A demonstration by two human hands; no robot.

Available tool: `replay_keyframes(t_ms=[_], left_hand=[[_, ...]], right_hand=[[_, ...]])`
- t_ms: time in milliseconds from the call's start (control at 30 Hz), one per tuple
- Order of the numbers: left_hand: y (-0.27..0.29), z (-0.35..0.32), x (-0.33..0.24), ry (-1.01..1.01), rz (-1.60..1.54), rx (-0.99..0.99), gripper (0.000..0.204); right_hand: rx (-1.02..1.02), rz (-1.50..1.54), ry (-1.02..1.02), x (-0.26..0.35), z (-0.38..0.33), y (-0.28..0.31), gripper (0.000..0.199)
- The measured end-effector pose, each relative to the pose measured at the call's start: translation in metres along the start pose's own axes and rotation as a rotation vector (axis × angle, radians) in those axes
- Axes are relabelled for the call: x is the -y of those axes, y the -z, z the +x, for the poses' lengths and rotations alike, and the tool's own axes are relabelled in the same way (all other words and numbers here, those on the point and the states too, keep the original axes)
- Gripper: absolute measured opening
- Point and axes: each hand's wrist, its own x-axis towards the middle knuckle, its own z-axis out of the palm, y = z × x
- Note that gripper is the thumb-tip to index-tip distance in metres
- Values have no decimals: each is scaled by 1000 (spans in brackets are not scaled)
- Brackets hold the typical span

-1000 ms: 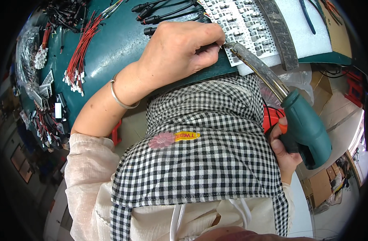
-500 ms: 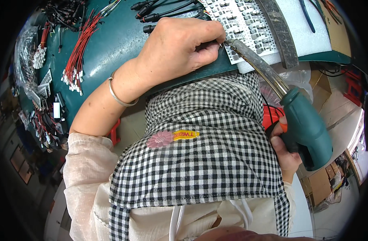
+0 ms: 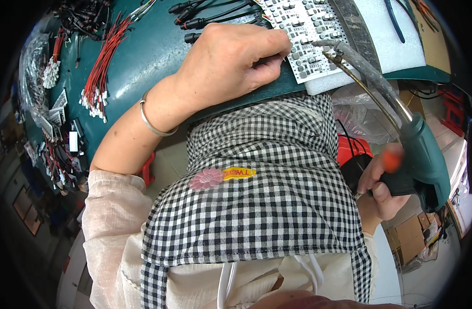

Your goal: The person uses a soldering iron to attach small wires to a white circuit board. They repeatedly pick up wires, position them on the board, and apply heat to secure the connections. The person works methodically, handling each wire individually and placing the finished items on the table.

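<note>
Left hand [image 3: 231,64] pressing on circuit board panel [image 3: 303,36]; right hand [image 3: 382,188] gripping green soldering gun [image 3: 418,154], tip at the panel.

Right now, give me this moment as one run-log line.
left hand: fingertips on circuit board | right hand: grips green soldering gun | gun tip: at board edge | surface: green bench

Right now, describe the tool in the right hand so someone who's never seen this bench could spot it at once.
Start at the green workbench, then go to its right edge, where a white foam pad carries a white circuit panel. Reaching over that pad is the soldering gun, gripped by the right hand. Unlike the thin pliers and loose wires nearby, it has a fat teal pistol body, an orange trigger and a long metal barrel.
</note>
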Motion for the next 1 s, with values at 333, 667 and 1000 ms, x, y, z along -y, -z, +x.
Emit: replay_keyframes(t_ms=[333, 667, 1000], left_hand=[[6, 0, -5, -5, 57, 60, 17], [9, 1, -22, 464, -260, 31, 9], [0, -1, -7, -148, 168, -27, 16]], right_hand=[[83, 4, 10, -6, -1, 9, 70], [67, -3, 26, -12, -6, 17, 70], [50, -41, 33, -20, -11, 22, 71]])
